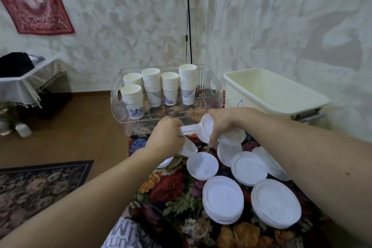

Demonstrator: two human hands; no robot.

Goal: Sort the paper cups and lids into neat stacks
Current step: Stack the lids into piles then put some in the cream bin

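Observation:
Several stacks of white paper cups [188,84] with blue prints stand upright in a clear plastic tray [118,104] at the back of the table. White plastic lids [222,199] lie spread over the flowered tablecloth in front of it, some singly, some in low piles. My left hand [166,137] grips a small bunch of lids [188,130] by the edge. My right hand [221,122] curls over a tilted stack of lids [205,130] just right of them, and the two bunches touch above the table.
A cream plastic bin [269,94] stands at the back right, beside the tray. The flowered tablecloth [171,187] covers the table, whose left edge drops to a brown floor with a dark patterned rug [40,185]. A black cord [188,16] hangs down the wall.

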